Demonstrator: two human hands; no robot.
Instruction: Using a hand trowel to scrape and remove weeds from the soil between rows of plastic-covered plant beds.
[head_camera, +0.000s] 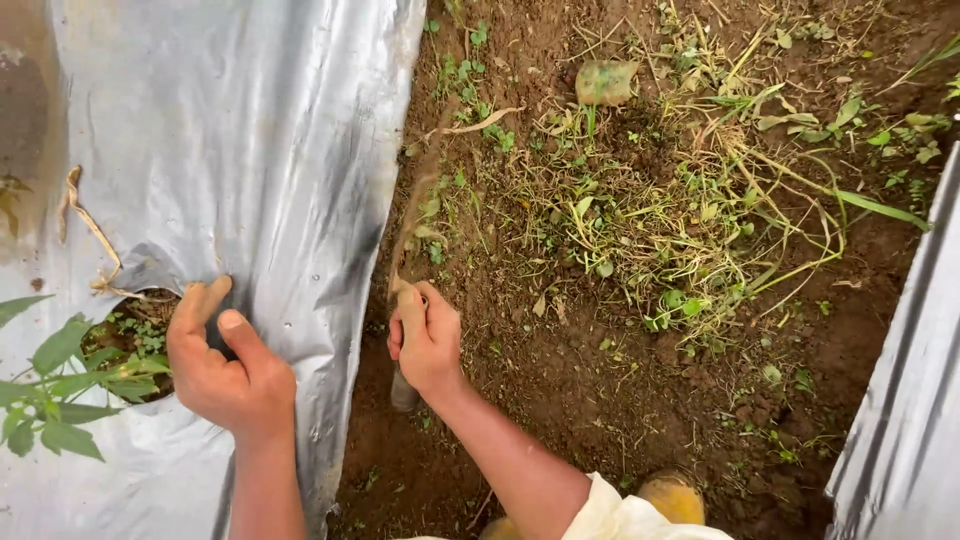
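Note:
My left hand (222, 365) rests on a silver plastic mulch sheet (250, 130), fingers spread at the edge of a round hole (130, 340) where a small green plant (55, 385) grows. My right hand (428, 340) is closed around the wooden handle of a hand tool (405, 290). The tool's blade end is motion-blurred and points away from me along the sheet's edge, over bare soil. Brown earth with cut weeds and dry grass (660, 220) fills the furrow to the right of the tool.
A second silver sheet (905, 400) borders the furrow on the right. A pale stone or clod (605, 82) lies at the far end. Yellow footwear (672, 497) shows at the bottom. Dry leaf strips (85, 220) lie on the left sheet.

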